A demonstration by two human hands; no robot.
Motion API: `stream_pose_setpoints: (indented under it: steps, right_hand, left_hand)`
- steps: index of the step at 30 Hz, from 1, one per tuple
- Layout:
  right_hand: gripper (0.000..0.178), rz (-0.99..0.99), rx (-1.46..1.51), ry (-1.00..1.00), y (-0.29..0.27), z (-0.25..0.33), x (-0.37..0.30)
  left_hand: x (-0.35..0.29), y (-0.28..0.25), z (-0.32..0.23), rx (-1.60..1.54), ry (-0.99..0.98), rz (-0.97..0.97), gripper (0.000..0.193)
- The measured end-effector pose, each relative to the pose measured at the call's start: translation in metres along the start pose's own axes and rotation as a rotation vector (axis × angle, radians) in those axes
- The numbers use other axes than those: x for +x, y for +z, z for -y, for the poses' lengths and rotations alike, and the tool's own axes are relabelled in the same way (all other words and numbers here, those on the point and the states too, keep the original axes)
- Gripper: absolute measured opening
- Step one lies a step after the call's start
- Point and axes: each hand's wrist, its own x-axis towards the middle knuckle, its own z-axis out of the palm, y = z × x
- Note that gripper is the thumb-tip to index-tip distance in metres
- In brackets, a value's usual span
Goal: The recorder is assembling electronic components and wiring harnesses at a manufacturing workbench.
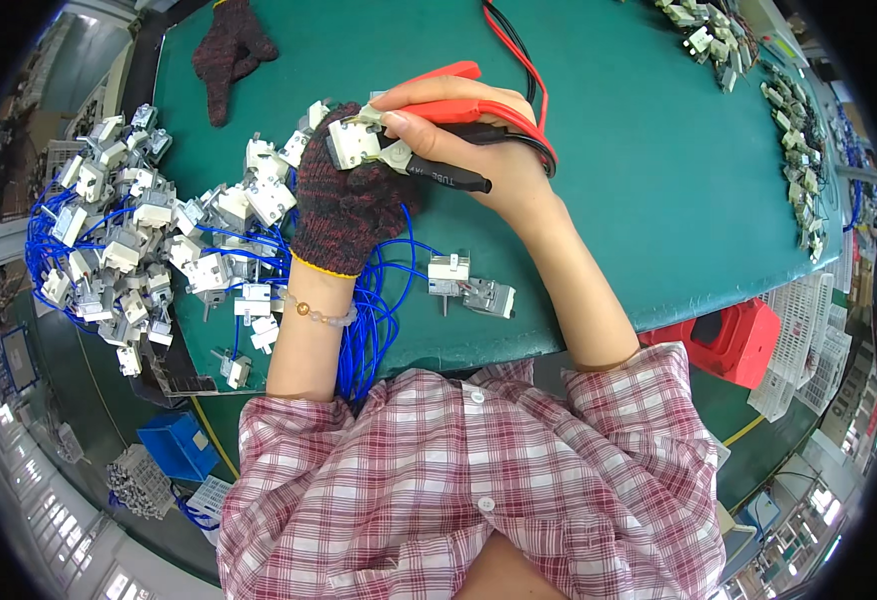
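Holding small white-and-grey plastic block [354, 145] in L grip [344, 200], fingers curled round it, gloved in dark maroon-and-black knit w/ yellow cuff. Gripping red-handled tool [449, 111] in bare R grip [511, 182], fingers wrapped round it, thumb tip right beside block; can't tell if touching. Just under R thumb, poking toward lower R: short black sleeve [447, 173] on pale end piece; can't tell if joined to block. Looping round back of R grip, then up past it: thin red and black leads [544, 105].

L of L grip, big tangled heap of similar white-and-grey blocks [155, 215], w/ bunch of glossy blue wires [364, 335] below, alongside L wrist & bead bracelet [304, 309]. Below R grip, a bit L, nr table edge: pair of white-and-grey blocks [449, 268], next to each other. Above L grip, off to L: second dark knit glove [224, 65]. Under both grips: green-topped table [659, 180]. Far R of R grip: strung-out row of small pale blocks [799, 145]. Lower R, past table edge: red moulded plastic item [754, 345], kind unclear. Lower L of L grip, off table: blue plastic bin [177, 447].
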Motion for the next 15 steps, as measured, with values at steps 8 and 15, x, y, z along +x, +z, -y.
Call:
stream_pose_setpoints:
  steps: [8, 15]
  right_hand:
    - [0.019, 0.02, 0.155, 0.129, -0.002, -0.002, 0.002]
    - [0.027, -0.216, 0.709, 0.186, -0.053, -0.021, 0.018]
  left_hand:
    - [0.014, -0.003, 0.029, -0.573, -0.058, 0.219, 0.039]
    - [-0.008, -0.017, -0.073, -0.485, 0.113, -0.01, 0.051]
